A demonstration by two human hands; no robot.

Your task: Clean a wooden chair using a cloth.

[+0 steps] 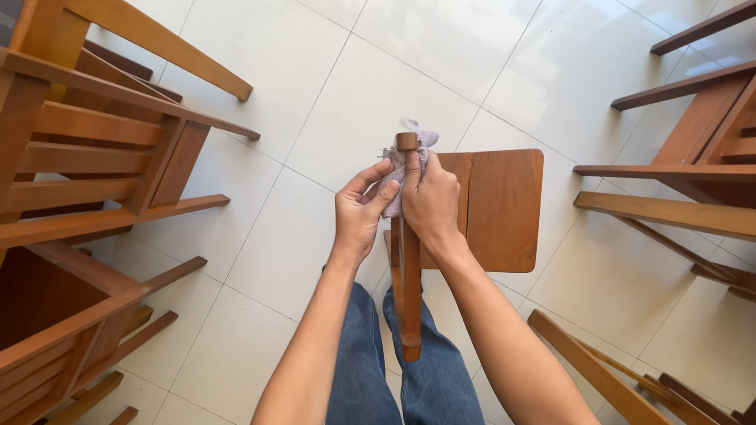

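Head view, looking down, read from left to right. At far left stand stacked brown slatted wooden chair frames (87,157) on the glossy white tiled floor (315,94). Near centre, the left hand (358,212) is half closed, thumb and fingers pinching the lower edge of a crumpled pale grey cloth (403,169). The cloth is wrapped around the upper end of a long brown wooden chair leg (409,283), which runs up from between the person's blue denim trouser legs (370,370). The right hand (431,203) is curled tightly over cloth and leg together, just beside the left hand and touching it. Behind both hands lies a flat brown wooden seat panel (504,208). At far right stand further brown wooden chair frames (685,181).
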